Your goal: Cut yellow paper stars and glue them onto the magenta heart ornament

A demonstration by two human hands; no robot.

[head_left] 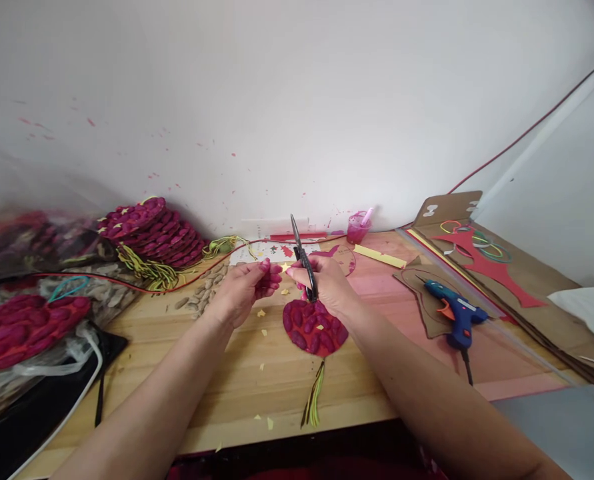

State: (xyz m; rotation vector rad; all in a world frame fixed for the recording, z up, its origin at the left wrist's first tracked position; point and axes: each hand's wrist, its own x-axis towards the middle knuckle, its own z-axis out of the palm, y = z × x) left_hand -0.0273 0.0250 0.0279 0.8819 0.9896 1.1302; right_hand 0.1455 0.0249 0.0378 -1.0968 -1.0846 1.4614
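Note:
Black-handled scissors (pixel 304 257) point upward in my right hand (pixel 325 280), whose fingers wrap round the handles. Between my two hands is a small yellow paper star (pixel 286 267), at the fingertips of my right hand. My left hand (pixel 251 283) is just left of it, fingers curled with pink-stained tips; whether they hold anything is too small to tell. Beneath my right hand lies a round red disc (pixel 315 328) covered in magenta lumps, with a yellow scrap on it and a yellow-and-dark tassel (pixel 315 397) hanging toward the table's front edge.
Stacked magenta discs (pixel 151 233) with tassels stand at the back left, near loose pebbles (pixel 204 293). A blue glue gun (pixel 457 310) lies on cardboard at right. A pink cup (pixel 359 228) and yellow strip (pixel 379 256) sit behind. Yellow scraps dot the wooden table (pixel 167 373).

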